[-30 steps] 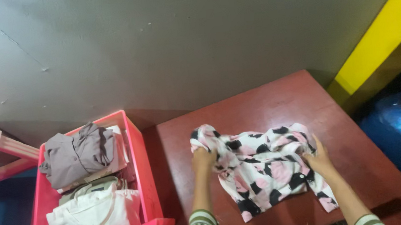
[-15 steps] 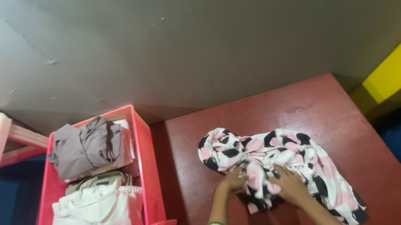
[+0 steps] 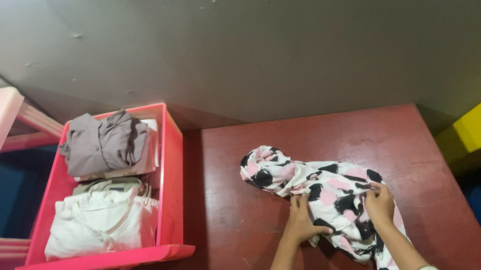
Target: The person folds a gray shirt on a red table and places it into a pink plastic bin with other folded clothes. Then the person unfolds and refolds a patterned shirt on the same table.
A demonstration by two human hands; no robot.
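Head view looks down on a dark red table (image 3: 260, 210) against a grey wall. A pink, white and black patterned garment (image 3: 318, 189) lies crumpled on the table, toward its near right part. Both hands press on that garment: the left hand (image 3: 303, 220) lies flat on its near edge with fingers spread, and the right hand (image 3: 380, 202) pinches a fold of cloth just beside it. Left of the table stands a pink crate (image 3: 170, 178) holding a grey shirt (image 3: 105, 146) and a white folded top (image 3: 101, 224).
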